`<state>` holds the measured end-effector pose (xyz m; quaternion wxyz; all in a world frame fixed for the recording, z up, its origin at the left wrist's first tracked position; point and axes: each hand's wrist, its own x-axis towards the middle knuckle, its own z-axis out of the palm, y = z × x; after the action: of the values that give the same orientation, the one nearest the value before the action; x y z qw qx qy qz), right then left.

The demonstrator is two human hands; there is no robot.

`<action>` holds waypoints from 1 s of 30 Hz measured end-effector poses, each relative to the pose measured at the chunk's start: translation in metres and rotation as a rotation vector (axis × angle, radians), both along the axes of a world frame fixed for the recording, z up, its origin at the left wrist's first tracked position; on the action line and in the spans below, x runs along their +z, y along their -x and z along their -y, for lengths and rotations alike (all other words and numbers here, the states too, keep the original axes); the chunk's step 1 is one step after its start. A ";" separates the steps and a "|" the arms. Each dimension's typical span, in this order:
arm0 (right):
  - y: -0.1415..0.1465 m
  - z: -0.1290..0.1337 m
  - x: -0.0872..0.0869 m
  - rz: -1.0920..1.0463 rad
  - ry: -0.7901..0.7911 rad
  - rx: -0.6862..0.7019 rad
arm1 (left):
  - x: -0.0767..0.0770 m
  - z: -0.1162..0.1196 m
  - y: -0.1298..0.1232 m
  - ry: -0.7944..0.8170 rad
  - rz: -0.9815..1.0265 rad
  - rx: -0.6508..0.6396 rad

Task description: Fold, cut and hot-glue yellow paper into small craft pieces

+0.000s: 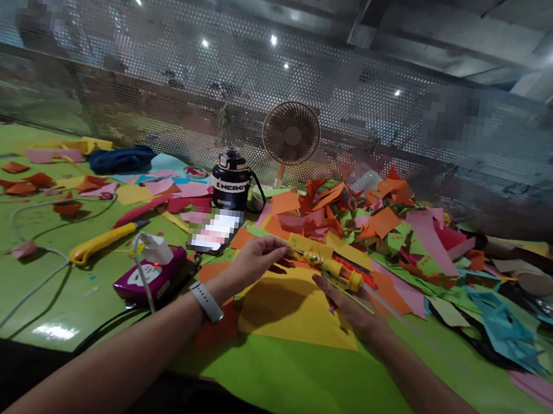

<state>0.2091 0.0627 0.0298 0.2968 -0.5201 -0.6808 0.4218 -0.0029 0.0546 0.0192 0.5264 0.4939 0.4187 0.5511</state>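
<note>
Both my hands are over a yellow sheet of paper (pixel 293 320) on the green table. My left hand (pixel 256 259), with a pale watch on its wrist, has thumb and fingertips pinched together beside the pointed tip of a yellow patterned pen (pixel 332 267). Whatever the pinch holds, if anything, is too small to make out. The pen lies along my right hand (pixel 345 304), which seems closed around its underside; some fingers are hidden. A thin yellowish strip (pixel 353 298) crosses that hand. Behind the pen are a red-orange item (pixel 353 263) and more yellow paper.
A purple power adapter (pixel 150 275) with a white plug and cables is left of my arm, beside a yellow-handled cutter (pixel 103 244). A phone (pixel 216 230), a black bottle (pixel 230 188) and a fan (pixel 291 133) stand farther back. Paper scraps (pixel 380 223) pile up at right.
</note>
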 end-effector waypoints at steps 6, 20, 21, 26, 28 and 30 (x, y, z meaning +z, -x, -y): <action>-0.002 -0.002 -0.003 0.001 -0.008 0.002 | 0.003 0.002 -0.002 -0.011 -0.008 0.007; 0.001 0.003 0.002 -0.018 -0.012 -0.034 | 0.002 0.001 -0.001 -0.052 -0.064 0.024; 0.001 0.003 0.003 -0.018 -0.014 -0.033 | 0.001 0.001 0.000 -0.063 -0.077 0.026; 0.001 0.004 0.004 -0.007 -0.027 -0.012 | 0.001 0.002 0.000 -0.106 -0.136 0.038; 0.001 0.003 0.004 -0.010 -0.035 -0.005 | 0.001 0.002 -0.001 -0.124 -0.163 0.047; 0.000 0.003 0.003 -0.008 -0.034 -0.004 | 0.001 0.002 -0.001 -0.155 -0.194 0.061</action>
<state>0.2086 0.0599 0.0324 0.3093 -0.5147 -0.6856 0.4115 -0.0019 0.0527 0.0199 0.4269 0.5711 0.4386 0.5470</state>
